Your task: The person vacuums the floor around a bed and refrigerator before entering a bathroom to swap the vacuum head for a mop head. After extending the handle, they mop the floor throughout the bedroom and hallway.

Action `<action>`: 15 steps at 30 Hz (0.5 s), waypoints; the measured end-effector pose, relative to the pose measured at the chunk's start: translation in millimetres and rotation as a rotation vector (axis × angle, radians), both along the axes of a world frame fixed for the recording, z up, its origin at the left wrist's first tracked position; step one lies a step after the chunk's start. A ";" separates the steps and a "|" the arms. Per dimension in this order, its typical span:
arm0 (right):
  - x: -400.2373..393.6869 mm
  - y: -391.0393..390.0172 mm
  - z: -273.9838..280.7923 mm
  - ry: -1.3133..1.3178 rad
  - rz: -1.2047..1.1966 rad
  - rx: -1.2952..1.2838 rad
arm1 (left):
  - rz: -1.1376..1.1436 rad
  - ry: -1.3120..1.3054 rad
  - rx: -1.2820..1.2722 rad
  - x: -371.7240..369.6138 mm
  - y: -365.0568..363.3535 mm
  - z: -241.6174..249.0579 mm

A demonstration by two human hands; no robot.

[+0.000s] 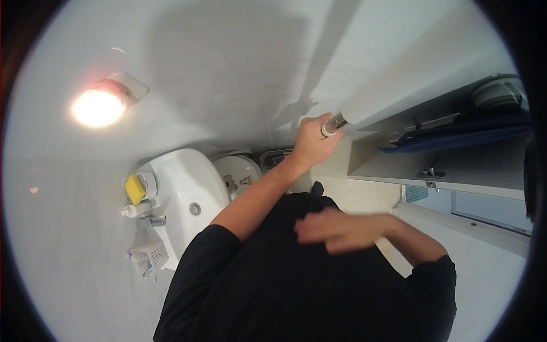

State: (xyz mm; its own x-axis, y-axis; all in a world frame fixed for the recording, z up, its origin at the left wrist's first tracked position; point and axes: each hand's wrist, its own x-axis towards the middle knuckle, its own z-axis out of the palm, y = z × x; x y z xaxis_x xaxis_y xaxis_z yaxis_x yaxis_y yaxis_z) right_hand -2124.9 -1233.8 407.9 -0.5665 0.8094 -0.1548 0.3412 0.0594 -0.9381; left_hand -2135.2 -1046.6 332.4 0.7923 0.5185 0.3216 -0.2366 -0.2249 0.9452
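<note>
My left hand (316, 142) is closed around the lower end of a white pole (393, 80), beside a shiny metal section and a pale ring. The pole rises to the upper right and looks wider nearer the camera; what it belongs to is out of view. Its long shadow falls on the wall. In front of my black shirt, my right hand (342, 229) is smeared by motion, so its fingers cannot be made out clearly. Nothing can be seen in it.
At left is a white washbasin (185, 176) with a metal tap (149, 221), a yellow sponge (135, 189) and a white basket (154, 255). A lit lamp (99, 107) is on the wall. Beyond the basin sits a round lid (238, 171). Dark blue cloth (456, 137) hangs at right.
</note>
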 end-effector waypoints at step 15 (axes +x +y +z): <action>50.4 10.6 103.0 -0.169 -0.841 0.377 | -0.192 0.214 -0.060 -27.2 2.7 38.7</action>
State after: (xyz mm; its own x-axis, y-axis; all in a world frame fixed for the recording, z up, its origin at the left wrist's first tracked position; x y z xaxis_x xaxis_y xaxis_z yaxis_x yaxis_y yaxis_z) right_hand -2074.5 -1223.2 510.9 0.2337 0.9566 0.1744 0.5401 0.0214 -0.8413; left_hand -2162.4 -1043.8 371.1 0.9240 0.3660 0.1104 -0.0635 -0.1377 0.9884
